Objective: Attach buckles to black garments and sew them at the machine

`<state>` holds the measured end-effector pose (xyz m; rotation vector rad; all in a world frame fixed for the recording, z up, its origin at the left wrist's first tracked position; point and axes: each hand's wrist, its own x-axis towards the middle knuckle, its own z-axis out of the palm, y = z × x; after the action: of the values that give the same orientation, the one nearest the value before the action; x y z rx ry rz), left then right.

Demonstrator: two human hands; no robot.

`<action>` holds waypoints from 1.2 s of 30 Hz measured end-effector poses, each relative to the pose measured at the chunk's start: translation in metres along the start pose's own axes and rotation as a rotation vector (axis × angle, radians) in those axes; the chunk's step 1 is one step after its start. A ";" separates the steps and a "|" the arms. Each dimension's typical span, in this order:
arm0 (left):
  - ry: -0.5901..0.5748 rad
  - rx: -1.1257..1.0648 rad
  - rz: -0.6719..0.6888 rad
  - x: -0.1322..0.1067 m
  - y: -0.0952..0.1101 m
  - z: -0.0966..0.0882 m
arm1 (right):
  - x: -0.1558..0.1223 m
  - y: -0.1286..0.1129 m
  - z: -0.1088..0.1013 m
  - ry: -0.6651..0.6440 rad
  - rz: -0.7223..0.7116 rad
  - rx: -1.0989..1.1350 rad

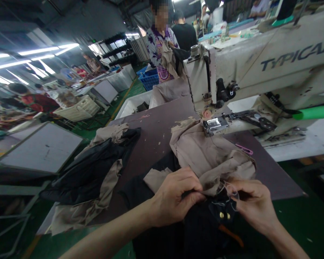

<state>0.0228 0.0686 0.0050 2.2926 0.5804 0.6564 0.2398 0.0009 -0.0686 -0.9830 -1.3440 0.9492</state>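
Observation:
My left hand is closed in a pinch on the edge of a beige and black garment, just in front of the sewing machine. Opposite it, my right hand is closed, thumb against fingers, on loose white thread that loops out at the garment's edge. Two gold-coloured studs shine on the dark cloth between my hands. The beige part spreads over the table below the machine's needle area, and the dark part hangs toward me. An orange strip shows beneath my right hand.
Another beige and black garment lies on the brown tabletop at left. A small pink object rests right of the cloth. Behind the table are a white bin, a blue basket and a person holding cloth.

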 end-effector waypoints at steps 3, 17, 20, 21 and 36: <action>0.025 0.110 0.102 -0.002 0.000 0.001 | -0.003 -0.004 0.000 0.032 -0.037 -0.044; -0.062 -0.021 0.000 0.000 0.014 -0.003 | -0.003 -0.034 0.001 -0.088 0.102 -0.037; -0.112 -0.152 -0.160 -0.001 0.020 -0.005 | -0.010 -0.035 -0.001 -0.074 0.033 -0.037; -0.136 -0.165 -0.178 -0.002 0.022 -0.006 | -0.013 -0.035 -0.003 -0.070 0.009 -0.038; 0.224 0.254 -0.192 -0.031 0.019 0.030 | 0.013 -0.023 0.002 0.169 0.228 0.140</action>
<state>0.0211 0.0238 -0.0099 2.3701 1.0280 0.7876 0.2374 0.0064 -0.0428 -1.0985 -1.0257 1.0896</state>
